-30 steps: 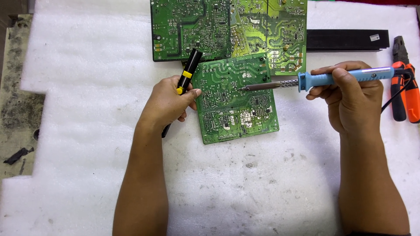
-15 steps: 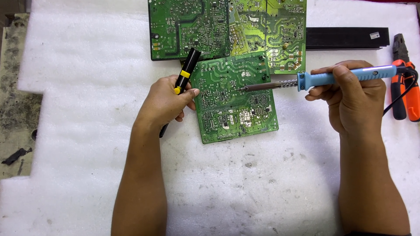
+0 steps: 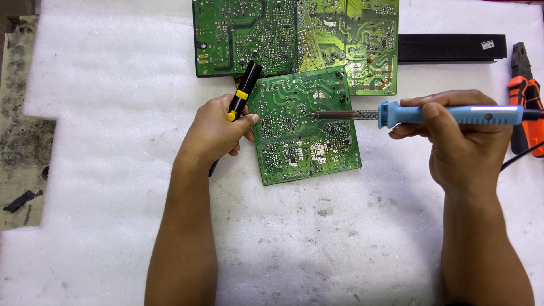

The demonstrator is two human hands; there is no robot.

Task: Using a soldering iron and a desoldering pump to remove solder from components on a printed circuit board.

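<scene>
1. A big white foam sheet [image 3: 113,113] covered the table, and everything lay on it
2. Two large green circuit boards [image 3: 294,34] lay side by side at the top of the sheet, one darker and one lighter
3. A smaller green circuit board [image 3: 306,130] lay just below them, solder side up and a bit tilted, its top edge over the bigger boards
4. A long black bar [image 3: 450,48] lay to the right of the big boards
5. The right hand [image 3: 462,141] was closed around a blue soldering iron [image 3: 453,115], and the metal tip touched a spot near the top middle of the small board
6. The left hand [image 3: 218,133] was closed around a black and yellow tool [image 3: 242,90], resting at the left edge of the small board
7. Orange and black pliers [image 3: 524,96] lay at the far right, untouched
8. It looked like the soldering work was in the middle: one joint was being heated, and I could not tell which joints were finished or left
</scene>
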